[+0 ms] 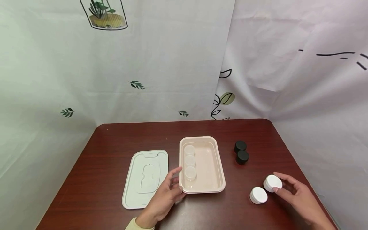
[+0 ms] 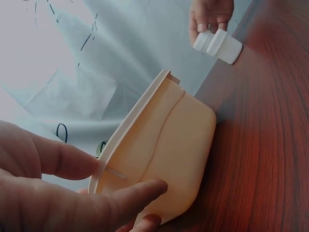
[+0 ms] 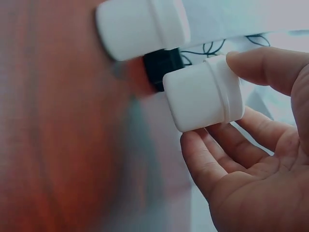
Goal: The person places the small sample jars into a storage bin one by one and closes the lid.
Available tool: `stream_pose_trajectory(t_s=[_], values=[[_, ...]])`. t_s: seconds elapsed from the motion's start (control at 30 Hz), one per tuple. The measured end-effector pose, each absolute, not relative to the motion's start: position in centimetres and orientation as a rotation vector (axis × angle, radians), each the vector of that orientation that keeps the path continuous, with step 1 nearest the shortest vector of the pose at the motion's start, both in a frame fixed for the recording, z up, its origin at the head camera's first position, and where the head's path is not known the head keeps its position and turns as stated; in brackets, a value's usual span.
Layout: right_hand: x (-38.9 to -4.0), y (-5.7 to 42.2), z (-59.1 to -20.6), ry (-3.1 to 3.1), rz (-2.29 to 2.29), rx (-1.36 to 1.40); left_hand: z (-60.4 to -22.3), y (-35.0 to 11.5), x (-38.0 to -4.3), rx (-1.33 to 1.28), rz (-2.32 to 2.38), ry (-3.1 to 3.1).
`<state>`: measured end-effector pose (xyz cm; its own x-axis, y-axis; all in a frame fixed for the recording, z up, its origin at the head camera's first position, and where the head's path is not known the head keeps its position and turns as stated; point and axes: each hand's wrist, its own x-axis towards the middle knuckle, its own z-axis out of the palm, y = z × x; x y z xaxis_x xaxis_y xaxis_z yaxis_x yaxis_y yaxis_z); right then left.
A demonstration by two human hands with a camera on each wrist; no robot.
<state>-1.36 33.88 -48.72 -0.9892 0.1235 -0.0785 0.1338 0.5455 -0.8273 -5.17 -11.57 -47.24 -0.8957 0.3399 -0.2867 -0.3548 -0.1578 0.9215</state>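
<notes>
A cream plastic tray [image 1: 208, 166] sits mid-table. Along its left side stands a row of three translucent round containers [image 1: 190, 160]. My left hand [image 1: 165, 195] holds the tray's near left corner, thumb and fingers against its rim [image 2: 130, 123] and outer wall. On the right, my right hand [image 1: 300, 198] grips a white lidded jar [image 1: 272, 183] between thumb and fingers; the right wrist view shows the same jar [image 3: 200, 94] close up. A second white jar [image 1: 258, 195] stands just left of it, on the table.
Left of the tray lies a flat pale lid [image 1: 146, 180] with rounded corners. Two black round containers [image 1: 241, 151] stand to the tray's right, close to each other. The dark red wooden table [image 1: 95, 179] ends at a white printed cloth [image 1: 161, 57] behind and at the sides.
</notes>
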Motion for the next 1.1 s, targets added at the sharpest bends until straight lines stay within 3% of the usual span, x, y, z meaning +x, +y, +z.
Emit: stream_pose_trajectory(t_s=[0.57, 1.1], values=[[-5.1, 28.1, -45.0, 2.706, -1.674, -0.170, -47.1, -11.5, -5.3, 0.011, 2.099, 1.679], [-8.6, 21.2, -44.2, 2.459, -1.830, -0.469, -47.4, -11.3, -5.4, 0.016, 2.116, 1.681]])
